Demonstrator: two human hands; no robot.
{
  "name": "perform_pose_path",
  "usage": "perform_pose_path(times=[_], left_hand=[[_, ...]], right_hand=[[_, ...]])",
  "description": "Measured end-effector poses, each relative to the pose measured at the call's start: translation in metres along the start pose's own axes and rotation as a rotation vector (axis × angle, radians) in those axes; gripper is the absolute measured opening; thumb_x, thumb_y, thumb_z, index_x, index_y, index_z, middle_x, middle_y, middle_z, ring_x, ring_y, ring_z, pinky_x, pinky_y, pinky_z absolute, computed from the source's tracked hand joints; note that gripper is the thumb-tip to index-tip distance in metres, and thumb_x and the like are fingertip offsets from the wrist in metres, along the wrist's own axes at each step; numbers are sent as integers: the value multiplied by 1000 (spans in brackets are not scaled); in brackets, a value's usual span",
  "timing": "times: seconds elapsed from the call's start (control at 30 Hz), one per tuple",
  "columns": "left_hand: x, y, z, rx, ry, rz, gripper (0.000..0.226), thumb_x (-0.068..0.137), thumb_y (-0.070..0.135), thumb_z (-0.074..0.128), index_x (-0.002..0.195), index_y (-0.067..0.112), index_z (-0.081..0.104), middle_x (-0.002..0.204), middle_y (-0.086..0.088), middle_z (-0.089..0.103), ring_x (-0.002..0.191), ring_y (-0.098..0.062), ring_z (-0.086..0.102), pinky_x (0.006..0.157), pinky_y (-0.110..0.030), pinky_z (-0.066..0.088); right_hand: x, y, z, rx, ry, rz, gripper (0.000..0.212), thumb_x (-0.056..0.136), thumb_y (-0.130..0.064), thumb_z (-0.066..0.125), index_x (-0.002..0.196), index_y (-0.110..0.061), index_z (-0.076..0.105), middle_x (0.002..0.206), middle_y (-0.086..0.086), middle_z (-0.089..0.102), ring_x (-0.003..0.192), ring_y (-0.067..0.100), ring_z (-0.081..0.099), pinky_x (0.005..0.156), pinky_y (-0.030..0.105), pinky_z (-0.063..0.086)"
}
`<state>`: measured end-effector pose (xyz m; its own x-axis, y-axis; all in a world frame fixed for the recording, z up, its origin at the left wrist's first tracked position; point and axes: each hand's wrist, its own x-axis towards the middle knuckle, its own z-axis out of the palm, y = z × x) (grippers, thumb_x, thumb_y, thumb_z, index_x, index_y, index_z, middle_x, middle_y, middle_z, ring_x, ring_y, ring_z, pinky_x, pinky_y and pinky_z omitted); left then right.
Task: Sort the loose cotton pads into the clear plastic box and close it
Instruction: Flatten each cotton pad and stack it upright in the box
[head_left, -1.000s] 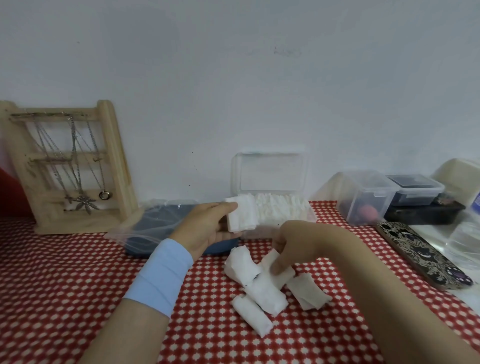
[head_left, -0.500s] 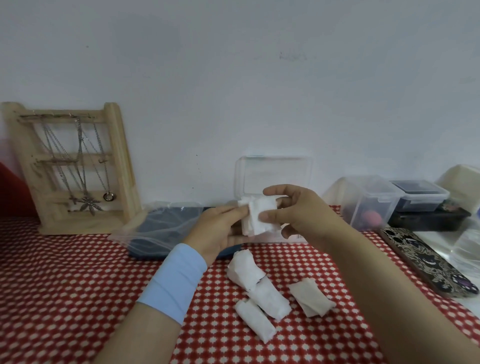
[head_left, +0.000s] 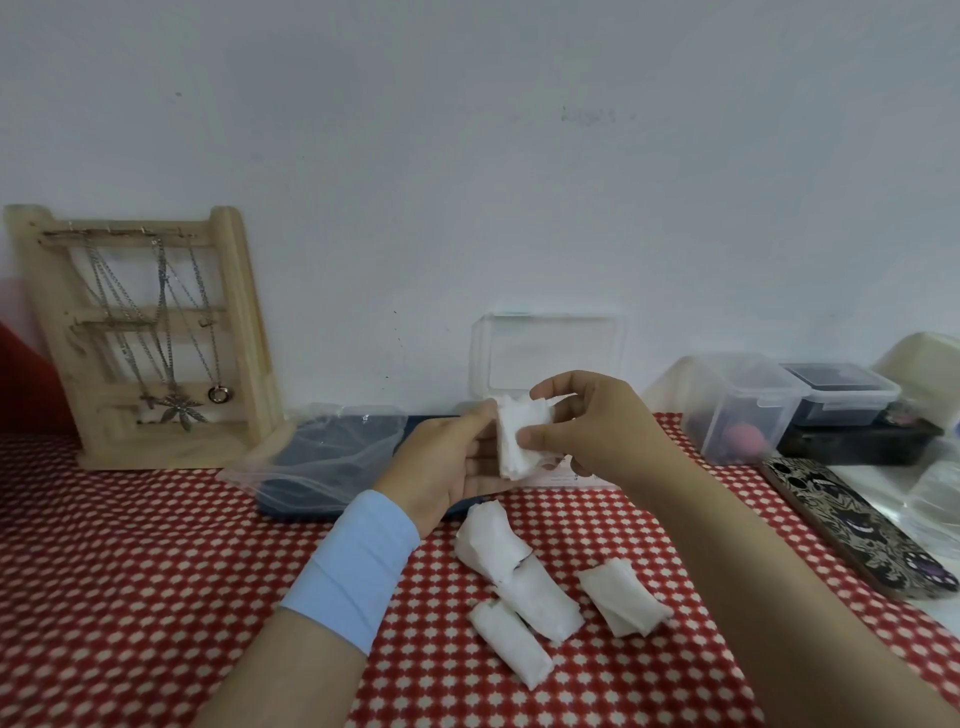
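A small stack of cotton pads (head_left: 519, 439) is held between both hands, on the near side of the clear plastic box (head_left: 550, 353), which stands open against the far wall (head_left: 519, 156). The stack is pinched from the left by the left hand (head_left: 447, 462) and from the right by the right hand (head_left: 597, 431). Several loose pads (head_left: 524, 587) are left on the red checked cloth (head_left: 156, 571), nearer. If one pinch is eased unevenly, the soft stack could be fanned apart or dropped short of the box; pads left standing proud could keep it from being shut
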<state>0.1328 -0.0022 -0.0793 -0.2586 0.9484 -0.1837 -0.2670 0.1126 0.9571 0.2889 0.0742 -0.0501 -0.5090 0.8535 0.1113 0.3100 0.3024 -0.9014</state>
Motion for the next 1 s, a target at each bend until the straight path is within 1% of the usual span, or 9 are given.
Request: perform_pose_path(times=[0.07, 0.2, 0.33, 0.43, 0.53, 0.63, 0.73, 0.9, 1.0], left_hand=[[-2, 0, -1, 1, -33, 14, 45, 94, 41, 62, 121, 5, 66, 110, -16, 76, 103, -30, 74, 94, -47, 58], [-5, 0, -6, 106, -112, 68, 33, 87, 6, 71, 119, 2, 67, 111, -11, 76, 103, -25, 74, 88, -35, 61], [-4, 2, -10, 129, -135, 49, 32, 87, -2, 70, 119, 3, 67, 113, -10, 76, 104, -25, 73, 87, -35, 61], [-2, 0, -9, 135, -119, 25, 31, 89, 3, 70, 120, 4, 67, 114, -10, 75, 105, -25, 73, 87, -37, 61], [1, -2, -8, 134, -32, 28, 30, 90, 2, 70, 120, 2, 68, 113, -11, 75, 104, -25, 73, 82, -34, 62], [2, -2, -11, 164, 27, 37, 30, 90, 2, 70, 120, 2, 67, 114, -10, 74, 104, -24, 72, 79, -31, 62], [2, -3, -11, 148, 35, 27, 23, 92, 6, 69, 115, 5, 68, 113, -9, 75, 102, -22, 73, 73, -28, 62], [1, -2, -9, 123, 38, 12, 19, 95, 17, 67, 111, 7, 71, 109, -9, 76, 102, -22, 73, 75, -30, 62], [2, -3, -10, 110, 77, 22, 15, 97, 18, 63, 106, 9, 71, 108, -10, 76, 103, -24, 72, 75, -33, 62]], right_hand=[[0, -1, -1, -51, 3, 5, 40, 73, -19, 90, 106, -22, 67, 89, 3, 71, 56, 6, 64, 48, 15, 47], [0, 0, -8, 58, -131, 130, 30, 85, -43, 76, 111, -28, 72, 96, -4, 76, 74, 13, 69, 62, 22, 51], [0, 5, -14, 11, -130, 117, 15, 87, -44, 75, 93, -31, 79, 84, -11, 76, 64, 6, 65, 61, 22, 50], [4, 6, -12, -21, -128, 82, 14, 90, -39, 72, 96, -28, 77, 88, -8, 76, 61, 7, 67, 58, 23, 52], [2, 5, -24, -318, -194, 95, 19, 96, -40, 64, 104, -24, 71, 94, -7, 74, 69, 11, 71, 58, 24, 53], [-6, 8, -34, -824, -577, 316, 28, 86, -44, 75, 104, -23, 73, 98, -6, 76, 81, 12, 74, 68, 26, 57], [-10, 13, -28, -1000, -766, 490, 33, 73, -45, 87, 92, -23, 70, 91, -5, 77, 80, 11, 74, 66, 24, 56], [-7, 12, -19, -1013, -815, 317, 52, 81, -47, 79, 126, -23, 67, 115, -4, 71, 98, 14, 67, 88, 30, 56], [-8, 8, -29, -849, -683, 157, 37, 86, -46, 74, 120, -32, 69, 111, -14, 72, 101, 7, 65, 101, 35, 48]])
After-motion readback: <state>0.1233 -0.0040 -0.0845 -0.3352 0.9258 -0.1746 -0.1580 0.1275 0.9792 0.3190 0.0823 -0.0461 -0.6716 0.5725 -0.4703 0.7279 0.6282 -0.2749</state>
